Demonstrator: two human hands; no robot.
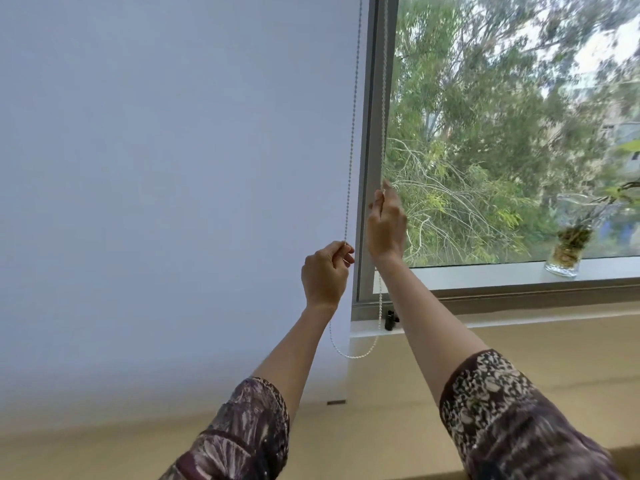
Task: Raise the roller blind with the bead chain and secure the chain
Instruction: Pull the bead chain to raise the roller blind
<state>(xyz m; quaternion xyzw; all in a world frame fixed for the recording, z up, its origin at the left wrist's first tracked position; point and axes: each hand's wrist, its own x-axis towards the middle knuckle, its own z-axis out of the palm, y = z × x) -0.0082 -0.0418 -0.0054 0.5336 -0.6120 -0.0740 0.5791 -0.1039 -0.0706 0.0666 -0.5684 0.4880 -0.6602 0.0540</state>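
A pale roller blind (173,202) hangs fully down over the left window, its bottom bar near the sill. A white bead chain (352,133) runs down its right edge in two strands and loops below at the sill. My left hand (325,271) is closed around the left strand, pinching it at the top of the fist. My right hand (386,223) is higher, fingers pinched on the right strand in front of the grey window frame (372,133). A small black chain clip (389,320) sits at the foot of the frame, apart from the loop.
A glass vase with plant cuttings (568,247) stands on the white sill (485,271) at the right. Trees show through the uncovered right pane. A beige wall surface lies below the sill. Patterned sleeves cover both my upper arms.
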